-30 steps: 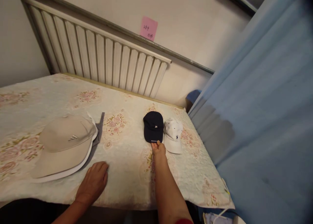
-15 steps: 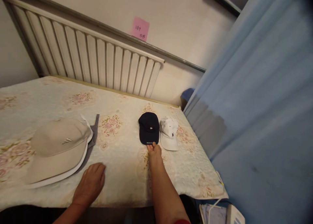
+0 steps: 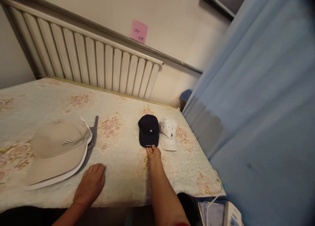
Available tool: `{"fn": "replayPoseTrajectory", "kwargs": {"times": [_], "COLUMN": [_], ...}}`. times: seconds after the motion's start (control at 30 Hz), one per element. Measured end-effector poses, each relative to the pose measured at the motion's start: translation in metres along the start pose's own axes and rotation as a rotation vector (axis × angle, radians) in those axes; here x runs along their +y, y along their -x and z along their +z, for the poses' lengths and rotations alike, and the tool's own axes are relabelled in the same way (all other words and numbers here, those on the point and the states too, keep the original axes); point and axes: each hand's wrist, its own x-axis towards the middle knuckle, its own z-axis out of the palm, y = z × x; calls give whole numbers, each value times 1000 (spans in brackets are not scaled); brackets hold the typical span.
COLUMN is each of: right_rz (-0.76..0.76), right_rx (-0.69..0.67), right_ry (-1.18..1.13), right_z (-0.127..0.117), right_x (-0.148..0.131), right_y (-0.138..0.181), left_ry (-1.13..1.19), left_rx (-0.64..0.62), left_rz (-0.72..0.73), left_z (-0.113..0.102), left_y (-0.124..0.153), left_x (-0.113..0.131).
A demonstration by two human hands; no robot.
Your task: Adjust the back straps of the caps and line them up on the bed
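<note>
Left hand: lies palm down on the floral bed cover near its front edge. The fingers are loosely apart and hold nothing. It has stayed on the same spot for the last second.
Beige cap: sits just beyond the left hand, on top of a white brim and a grey cap. The stack has not moved.
Right hand: the arm is stretched forward and the fingers are pinched on the brim edge of the navy cap, the same grip as before.
Navy cap: sits crown up on the bed cover, right of centre, with its brim toward the person. It touches the white cap on its right, and the pair lies as it did earlier.
Far end: the slatted headboard, the pink note on the wall and the blue curtain are unchanged. The view has drifted, so a dark frame now shows at the top right.
</note>
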Motion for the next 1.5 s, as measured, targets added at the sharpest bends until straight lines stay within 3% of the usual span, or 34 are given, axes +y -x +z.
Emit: {"fn": "replayPoseTrajectory", "kwargs": {"times": [0.87,1.1,1.3,1.5], "right_rz": [-92,-252,-511,-748], "right_rx": [-44,-110,-194,-311], "right_ry": [87,241,520,870], "right_z": [-9,-26,-45,-57], "right_x": [6,27,55,67], "right_y": [14,40,81,117], "left_ry": [-24,2,40,414], "left_rx": [-27,-32,-30,27], "left_rz": [-20,-54,-96,-193], "left_z": [-7,-7,-7,-10], "left_y": [-1,1,4,6], "left_x": [6,8,11,12]}}
